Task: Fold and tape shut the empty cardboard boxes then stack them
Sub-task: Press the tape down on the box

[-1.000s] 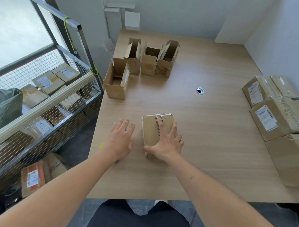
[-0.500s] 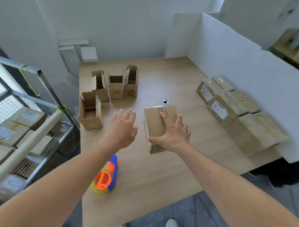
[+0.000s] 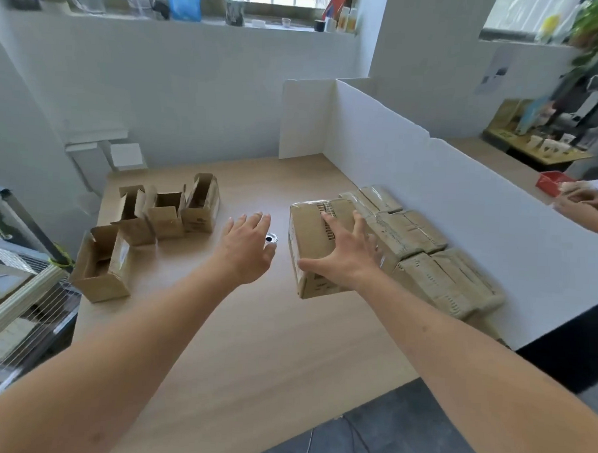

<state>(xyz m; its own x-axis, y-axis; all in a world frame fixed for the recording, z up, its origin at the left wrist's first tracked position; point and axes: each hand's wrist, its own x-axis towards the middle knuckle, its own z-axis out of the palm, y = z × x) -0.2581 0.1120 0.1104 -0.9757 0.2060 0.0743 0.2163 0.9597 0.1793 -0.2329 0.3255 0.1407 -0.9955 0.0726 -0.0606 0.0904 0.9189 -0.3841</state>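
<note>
Cardboard: right hand (image 3: 344,259) grips one taped box (image 3: 319,247), left hand (image 3: 247,249) spread empty; four open boxes (image 3: 161,220) at left remain unsealed.

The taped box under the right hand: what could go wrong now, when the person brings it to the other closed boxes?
1. The right hand holds the taped box from above with spread fingers only, and the left hand is off it, so it may slip or tilt.
2. The closed boxes lie close against the white partition; a fast push could knock them out of line.
</note>
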